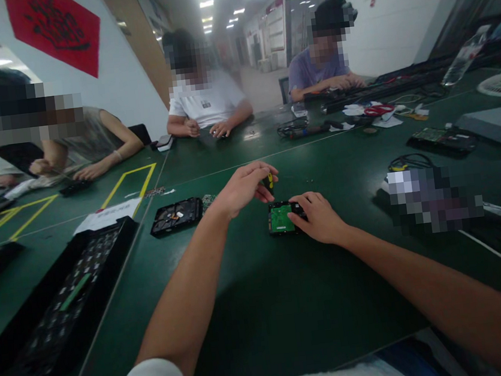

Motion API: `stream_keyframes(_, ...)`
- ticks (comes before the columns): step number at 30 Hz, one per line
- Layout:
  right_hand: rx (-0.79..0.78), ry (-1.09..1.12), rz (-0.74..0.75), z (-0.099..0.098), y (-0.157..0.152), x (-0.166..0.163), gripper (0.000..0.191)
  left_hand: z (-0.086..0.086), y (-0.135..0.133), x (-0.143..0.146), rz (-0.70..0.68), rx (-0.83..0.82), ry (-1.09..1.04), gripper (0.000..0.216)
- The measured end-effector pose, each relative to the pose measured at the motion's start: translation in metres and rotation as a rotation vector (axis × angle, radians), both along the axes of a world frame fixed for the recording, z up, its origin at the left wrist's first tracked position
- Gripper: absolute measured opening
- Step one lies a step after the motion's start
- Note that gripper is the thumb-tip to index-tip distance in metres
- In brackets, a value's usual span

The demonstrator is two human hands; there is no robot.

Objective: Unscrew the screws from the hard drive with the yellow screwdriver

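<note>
A hard drive (281,219) lies on the green table in front of me, its green circuit board facing up. My left hand (250,185) is closed round a screwdriver (269,184) with a yellow and black handle, held upright over the drive's far left edge. The tip is too small to make out. My right hand (319,216) rests over the drive's right side, thumb on the board's edge and fingers along the far edge, gripping it. Left of my left forearm sits a second hard drive (176,216) with a dark casing, and small metal screws (208,201) are heaped beside it.
A long black tray (117,251) of small parts stands at the left. To the right lie a cable (410,161), another drive (442,141) and a grey box (499,125). Several people work across the table, among them a person in white (208,99).
</note>
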State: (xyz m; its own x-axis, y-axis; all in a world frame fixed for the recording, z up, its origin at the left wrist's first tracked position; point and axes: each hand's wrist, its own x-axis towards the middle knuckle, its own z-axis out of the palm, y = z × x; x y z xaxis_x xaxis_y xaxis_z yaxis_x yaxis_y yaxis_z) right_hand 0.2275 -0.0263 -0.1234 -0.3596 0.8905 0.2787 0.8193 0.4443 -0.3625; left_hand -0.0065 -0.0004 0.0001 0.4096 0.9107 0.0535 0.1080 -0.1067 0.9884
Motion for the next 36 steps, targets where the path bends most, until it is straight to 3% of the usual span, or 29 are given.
stream_keyframes(10,-0.023,0.013,-0.003,-0.0004,-0.0001,0.0009,0.047,0.0031,-0.0028,0.0009,-0.013,-0.069,-0.072,0.009)
stream_keyframes(21,-0.024,0.007,-0.001,0.0015,-0.0012,0.0005,0.048,0.0002,0.0006,-0.0054,-0.069,-0.046,-0.055,0.023)
stream_keyframes(29,-0.009,-0.003,0.002,0.0027,-0.0015,-0.0002,0.048,-0.0015,0.0028,-0.0041,-0.037,-0.045,-0.075,0.024)
stream_keyframes(36,-0.016,0.017,0.003,0.0011,-0.0008,0.0007,0.049,-0.0030,0.0055,-0.0058,0.055,0.075,0.024,0.020)
